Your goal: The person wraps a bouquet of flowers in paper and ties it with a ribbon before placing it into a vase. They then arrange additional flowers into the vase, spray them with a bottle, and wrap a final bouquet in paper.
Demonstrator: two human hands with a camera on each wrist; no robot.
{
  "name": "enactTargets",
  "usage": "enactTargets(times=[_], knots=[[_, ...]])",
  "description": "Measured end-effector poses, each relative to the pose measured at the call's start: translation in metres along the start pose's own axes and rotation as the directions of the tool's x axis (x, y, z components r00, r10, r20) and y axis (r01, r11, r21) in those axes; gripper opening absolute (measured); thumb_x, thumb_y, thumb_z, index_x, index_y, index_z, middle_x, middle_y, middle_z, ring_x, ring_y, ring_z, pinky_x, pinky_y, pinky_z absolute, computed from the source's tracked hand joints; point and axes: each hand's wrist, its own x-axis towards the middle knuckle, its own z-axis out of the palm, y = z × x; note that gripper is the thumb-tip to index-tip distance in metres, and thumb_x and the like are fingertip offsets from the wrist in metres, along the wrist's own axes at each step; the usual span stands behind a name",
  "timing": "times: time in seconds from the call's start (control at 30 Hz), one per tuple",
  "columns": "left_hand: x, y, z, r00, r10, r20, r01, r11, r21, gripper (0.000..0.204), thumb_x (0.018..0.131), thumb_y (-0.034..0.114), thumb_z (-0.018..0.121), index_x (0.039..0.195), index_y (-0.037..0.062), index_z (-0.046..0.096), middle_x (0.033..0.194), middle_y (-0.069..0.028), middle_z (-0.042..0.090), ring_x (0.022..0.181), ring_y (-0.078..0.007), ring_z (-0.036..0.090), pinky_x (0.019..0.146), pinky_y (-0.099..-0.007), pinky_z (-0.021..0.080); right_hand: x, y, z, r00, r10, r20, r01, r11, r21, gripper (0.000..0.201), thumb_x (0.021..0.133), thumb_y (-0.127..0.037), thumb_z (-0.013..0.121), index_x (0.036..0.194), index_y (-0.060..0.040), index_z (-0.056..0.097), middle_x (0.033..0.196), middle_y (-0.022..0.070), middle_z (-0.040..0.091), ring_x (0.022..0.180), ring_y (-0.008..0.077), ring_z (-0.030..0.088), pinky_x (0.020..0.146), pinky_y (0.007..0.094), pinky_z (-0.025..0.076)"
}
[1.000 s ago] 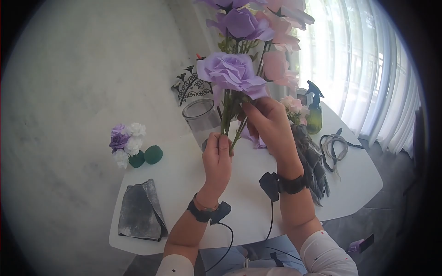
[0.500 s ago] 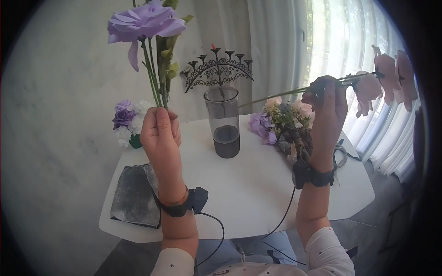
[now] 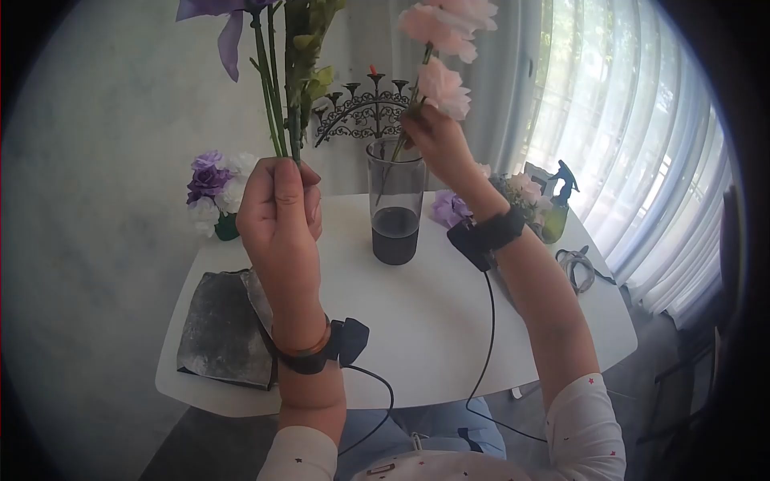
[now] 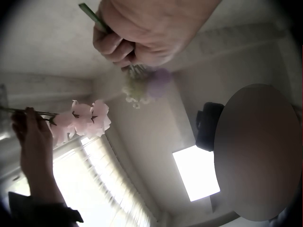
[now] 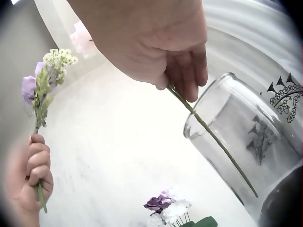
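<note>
My left hand (image 3: 281,208) grips a bunch of green stems (image 3: 277,104) upright, left of the vase. A purple rose (image 3: 228,10) tops the bunch, cut off by the frame edge; in the right wrist view small white blossoms (image 5: 60,58) show there too. Over the glass vase (image 3: 397,180) my right hand (image 3: 445,148) pinches the stem of pink flowers (image 3: 443,86). That stem (image 5: 222,146) slants down through the vase mouth, its lower end inside the glass. Dark-looking liquid (image 3: 395,228) fills the vase's lower part.
Behind the vase stands a black candelabra (image 3: 365,116). Purple and white flowers (image 3: 212,188) sit at the table's left, above a folded grey sheet (image 3: 224,329). On the right are more flowers (image 3: 453,208), a spray bottle (image 3: 557,212) and coiled ribbon (image 3: 579,268).
The pink flowers were separated from the purple bunch and swung out to the right; now my right hand has brought them upright over the vase, stem inside. My left hand moved left with its bunch.
</note>
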Motion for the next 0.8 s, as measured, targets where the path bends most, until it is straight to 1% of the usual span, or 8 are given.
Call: enactTargets(times=[0.03, 0.1, 0.13, 0.37, 0.43, 0.53, 0.63, 0.8], knots=[[0.0, 0.0, 0.0, 1.0, 0.002, -0.002, -0.002, 1.0, -0.002, 0.031, 0.099, 0.028, 0.047, 0.08, 0.0038, 0.05, 0.058, 0.0039, 0.037, 0.043, -0.0004, 0.024, 0.039, -0.019, 0.015, -0.002, 0.012, 0.011, 1.0, -0.002, 0.001, 0.002, 1.0, -0.001, 0.018, 0.091, -0.011, 0.056, 0.096, 0.0069, 0.056, 0.084, 0.0142, 0.065, 0.071, 0.0201, 0.066, 0.065, 0.0309, 0.051], [0.001, 0.001, -0.001, 1.0, 0.008, 0.001, -0.008, 1.0, -0.009, 0.03, 0.099, 0.027, 0.047, 0.08, 0.0036, 0.051, 0.057, 0.0041, 0.037, 0.043, -0.0004, 0.024, 0.039, -0.0191, 0.016, -0.01, 0.029, 0.029, 0.988, -0.152, -0.028, 0.148, 0.984, -0.103, 0.021, 0.086, -0.011, 0.062, 0.093, 0.0075, 0.055, 0.081, 0.0147, 0.064, 0.073, 0.0248, 0.065, 0.067, 0.0346, 0.05], [0.001, 0.001, -0.001, 1.0, 0.009, -0.003, -0.009, 1.0, -0.008, 0.03, 0.099, 0.027, 0.047, 0.08, 0.0036, 0.051, 0.057, 0.0041, 0.037, 0.043, -0.0004, 0.024, 0.039, -0.0191, 0.016, -0.013, 0.022, 0.027, 0.999, -0.025, 0.038, 0.032, 0.979, -0.202, 0.021, 0.084, -0.012, 0.063, 0.091, 0.007, 0.057, 0.078, 0.0157, 0.063, 0.073, 0.0275, 0.062, 0.068, 0.0375, 0.048], [0.002, 0.001, -0.002, 1.0, 0.003, -0.011, -0.004, 0.999, -0.039, 0.03, 0.099, 0.027, 0.048, 0.08, 0.0035, 0.051, 0.057, 0.0043, 0.037, 0.043, -0.0001, 0.024, 0.039, -0.0192, 0.015, 0.0, 0.016, 0.026, 0.986, 0.077, 0.151, -0.039, 0.971, -0.236, 0.023, 0.085, -0.017, 0.062, 0.087, 0.0059, 0.061, 0.073, 0.0168, 0.062, 0.07, 0.0264, 0.06, 0.067, 0.0375, 0.047], [0.002, 0.001, -0.002, 1.0, 0.0, -0.015, -0.001, 0.999, -0.045, 0.03, 0.099, 0.028, 0.048, 0.081, 0.0036, 0.051, 0.057, 0.0043, 0.037, 0.043, -0.0001, 0.024, 0.039, -0.0192, 0.015, 0.004, 0.005, 0.019, 0.909, 0.242, 0.34, -0.132, 0.94, -0.315, 0.03, 0.088, -0.024, 0.058, 0.086, 0.0053, 0.063, 0.074, 0.0142, 0.064, 0.071, 0.0238, 0.062, 0.07, 0.0366, 0.047], [0.002, 0.002, -0.004, 1.0, -0.022, 0.009, 0.022, 0.998, -0.051, 0.029, 0.099, 0.026, 0.048, 0.081, 0.0035, 0.052, 0.059, 0.0052, 0.04, 0.047, 0.0004, 0.028, 0.041, -0.018, 0.018, 0.008, 0.004, 0.017, 0.86, 0.267, 0.436, -0.125, 0.937, -0.327, 0.036, 0.091, -0.03, 0.055, 0.087, 0.0046, 0.064, 0.076, 0.0122, 0.066, 0.074, 0.0221, 0.062, 0.074, 0.0356, 0.047], [0.003, 0.0, -0.002, 1.0, -0.007, -0.004, 0.007, 0.999, -0.047, 0.03, 0.098, 0.029, 0.049, 0.082, 0.0038, 0.052, 0.057, 0.0052, 0.037, 0.043, 0.0, 0.023, 0.039, -0.0193, 0.014, 0.005, -0.002, 0.014, 0.827, 0.284, 0.485, -0.123, 0.933, -0.337, 0.034, 0.092, -0.03, 0.055, 0.095, 0.0019, 0.065, 0.082, 0.012, 0.067, 0.078, 0.0214, 0.063, 0.076, 0.0345, 0.047], [0.004, -0.005, -0.003, 1.0, -0.011, 0.024, 0.012, 0.999, -0.045, 0.029, 0.098, 0.029, 0.049, 0.084, 0.004, 0.052, 0.056, 0.0053, 0.036, 0.043, -0.0001, 0.023, 0.038, -0.0195, 0.014, -0.003, 0.007, 0.019, 0.875, 0.178, 0.451, -0.003, 0.932, -0.364, 0.032, 0.091, -0.03, 0.055, 0.101, -0.0016, 0.065, 0.092, 0.0135, 0.068, 0.085, 0.024, 0.064, 0.077, 0.0355, 0.047]])
